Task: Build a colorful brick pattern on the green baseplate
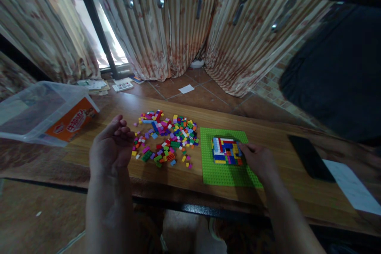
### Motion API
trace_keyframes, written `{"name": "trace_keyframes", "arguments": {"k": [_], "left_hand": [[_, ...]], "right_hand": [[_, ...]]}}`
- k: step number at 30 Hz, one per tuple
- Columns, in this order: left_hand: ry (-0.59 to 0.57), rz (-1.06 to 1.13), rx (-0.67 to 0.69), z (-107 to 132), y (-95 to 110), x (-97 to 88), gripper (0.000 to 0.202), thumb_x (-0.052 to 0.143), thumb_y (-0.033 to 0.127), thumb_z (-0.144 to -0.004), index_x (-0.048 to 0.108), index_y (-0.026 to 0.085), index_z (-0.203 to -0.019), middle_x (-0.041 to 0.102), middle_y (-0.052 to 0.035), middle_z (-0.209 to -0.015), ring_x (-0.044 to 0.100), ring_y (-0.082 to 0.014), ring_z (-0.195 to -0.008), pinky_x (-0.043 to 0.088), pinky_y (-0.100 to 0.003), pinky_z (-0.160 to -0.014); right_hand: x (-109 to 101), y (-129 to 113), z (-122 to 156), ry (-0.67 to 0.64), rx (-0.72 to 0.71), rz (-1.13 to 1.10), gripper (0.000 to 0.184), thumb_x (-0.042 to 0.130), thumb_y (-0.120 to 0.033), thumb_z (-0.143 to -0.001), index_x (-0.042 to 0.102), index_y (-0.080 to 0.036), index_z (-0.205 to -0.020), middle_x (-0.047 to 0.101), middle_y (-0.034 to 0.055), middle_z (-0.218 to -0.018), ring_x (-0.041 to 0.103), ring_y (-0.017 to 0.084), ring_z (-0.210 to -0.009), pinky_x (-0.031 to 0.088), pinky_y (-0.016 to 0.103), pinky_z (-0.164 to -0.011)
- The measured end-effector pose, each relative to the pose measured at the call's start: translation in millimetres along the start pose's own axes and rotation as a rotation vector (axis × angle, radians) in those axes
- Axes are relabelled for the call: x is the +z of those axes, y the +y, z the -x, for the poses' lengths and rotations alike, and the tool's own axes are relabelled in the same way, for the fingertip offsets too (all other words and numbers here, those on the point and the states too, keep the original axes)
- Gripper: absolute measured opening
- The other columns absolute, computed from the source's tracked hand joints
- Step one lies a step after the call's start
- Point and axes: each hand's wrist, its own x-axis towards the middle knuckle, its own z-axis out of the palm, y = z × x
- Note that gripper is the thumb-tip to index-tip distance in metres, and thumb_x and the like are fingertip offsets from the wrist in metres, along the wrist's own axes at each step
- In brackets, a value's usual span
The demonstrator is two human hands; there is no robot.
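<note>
A green baseplate (222,170) lies on the wooden table, carrying a square patch of coloured bricks (225,151) in its upper middle. My right hand (257,159) rests on the plate, its fingertips pressed together at the right edge of that brick patch; whether they pinch a brick is hidden. A loose pile of small coloured bricks (166,135) spreads left of the plate. My left hand (111,147) hovers palm up beside the pile's left edge, fingers loosely curled, with nothing visible in it.
A clear plastic tub (35,111) with an orange label lies tipped at the table's left. A black phone (309,160) and a white sheet (354,186) lie at the right. Curtains and papers on the tiled floor are behind the table.
</note>
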Motion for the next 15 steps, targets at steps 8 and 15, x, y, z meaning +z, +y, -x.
{"name": "trace_keyframes", "arguments": {"k": [8, 15], "left_hand": [[0.023, 0.035, -0.015, 1.9, -0.2, 1.6, 0.019, 0.051, 0.004, -0.085, 0.062, 0.015, -0.077, 0.057, 0.0023, -0.062, 0.048, -0.0019, -0.043, 0.043, -0.01, -0.043], [0.026, 0.032, -0.041, 0.9, -2.1, 1.5, 0.021, 0.047, 0.004, -0.088, 0.063, 0.015, -0.079, 0.058, 0.0025, -0.061, 0.049, -0.0018, -0.043, 0.045, -0.01, -0.044]], "right_hand": [[3.6, 1.8, -5.6, -0.009, 0.058, -0.183, 0.04, 0.063, -0.054, -0.075, 0.078, -0.017, -0.082, 0.074, 0.0055, -0.071, 0.065, 0.021, -0.064, 0.045, 0.03, -0.057], [5.5, 1.5, -6.4, -0.014, 0.058, -0.205, 0.042, 0.064, -0.055, -0.072, 0.078, -0.016, -0.077, 0.071, 0.0049, -0.063, 0.061, 0.019, -0.058, 0.042, 0.029, -0.054]]}}
